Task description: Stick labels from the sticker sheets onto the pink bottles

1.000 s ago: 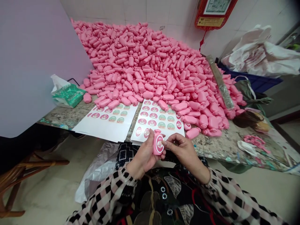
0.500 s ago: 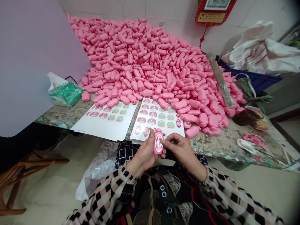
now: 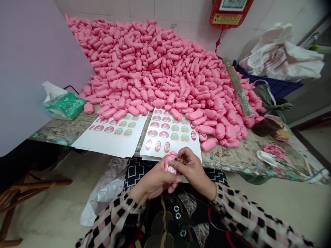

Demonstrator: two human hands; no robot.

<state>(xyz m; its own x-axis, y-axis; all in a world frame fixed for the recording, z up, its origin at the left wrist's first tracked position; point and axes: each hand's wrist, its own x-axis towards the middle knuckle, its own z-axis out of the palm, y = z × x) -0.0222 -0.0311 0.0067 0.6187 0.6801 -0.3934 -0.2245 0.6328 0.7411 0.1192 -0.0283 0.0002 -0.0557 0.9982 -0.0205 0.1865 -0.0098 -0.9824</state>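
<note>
Even, fairly bright indoor light is falling across the scene from no visible source, and the tiled wall (image 3: 186, 17) is glowing pale. The pile of pink bottles (image 3: 144, 65) is catching soft highlights, with shallow shadows gathering between them. Deep shadow is pooling below the left end of the table (image 3: 232, 155). The sticker sheet (image 3: 168, 132) is showing only faint sheen. The left hand (image 3: 152, 179), right hand (image 3: 192, 168) and small pink bottle (image 3: 169, 165) are looking slightly soft. Wide-angle distortion is bending the table's edge, while the frame's right corners are darkening and blurring.
</note>
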